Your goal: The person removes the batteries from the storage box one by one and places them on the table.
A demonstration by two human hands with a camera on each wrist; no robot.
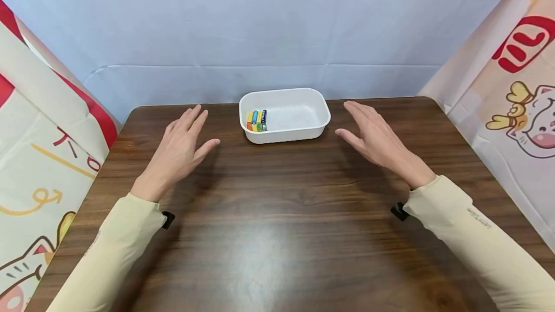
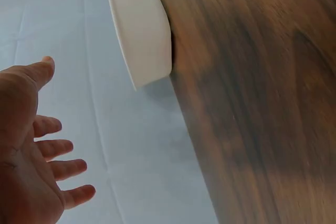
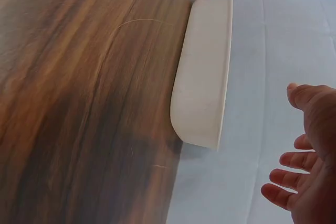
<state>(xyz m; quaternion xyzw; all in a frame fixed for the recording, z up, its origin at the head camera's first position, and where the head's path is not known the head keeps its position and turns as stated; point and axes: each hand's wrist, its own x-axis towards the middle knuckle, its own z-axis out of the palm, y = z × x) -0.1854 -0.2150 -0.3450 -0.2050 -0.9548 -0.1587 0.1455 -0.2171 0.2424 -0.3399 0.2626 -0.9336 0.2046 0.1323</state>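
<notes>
A shallow white tray [image 1: 299, 115], oblong with rounded corners and a thin lip, sits at the far edge of the brown wood-grained table [image 1: 299, 215], its outer wall smooth and plain in both wrist views. Inside, grouped at its left end, lie small battery-like cylinders [image 1: 257, 120] in yellow, blue, orange-red, green and dark navy, side by side, while the rest of the pale floor shows bare. The left hand [image 1: 178, 148] and right hand [image 1: 377, 136] flank the tray, apart from it, fingers extended and thumbs spread, each gripping nothing.
</notes>
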